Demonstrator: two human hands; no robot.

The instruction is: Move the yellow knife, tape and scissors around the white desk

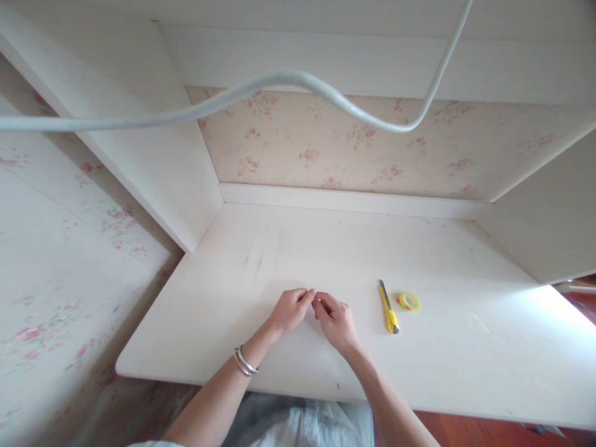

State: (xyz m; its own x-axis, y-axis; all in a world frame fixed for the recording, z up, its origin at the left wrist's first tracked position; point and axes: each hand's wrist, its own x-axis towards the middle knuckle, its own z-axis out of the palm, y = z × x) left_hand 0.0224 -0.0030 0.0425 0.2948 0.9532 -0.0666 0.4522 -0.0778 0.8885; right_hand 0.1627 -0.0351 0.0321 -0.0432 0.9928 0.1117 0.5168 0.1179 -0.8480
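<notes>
The person's 2 hands meet over a white desk (442, 366), near its front edge. The left hand (292, 309) has its fingers curled in and its thumb pressed towards them; the right hand (336, 320) is bent the same way, its fingertips up against the left's. Whether anything small is pinched between them, I cannot tell. To the right of the right hand, apart from it, a yellow utility knife (389, 310) lies flat, its dark end pointing to the back of the desk. Just beside it, further right, lies a yellow roll of tape (416, 305). A silver bracelet (244, 362) circles the left wrist, and a pale cable (298, 77) crosses the view above
</notes>
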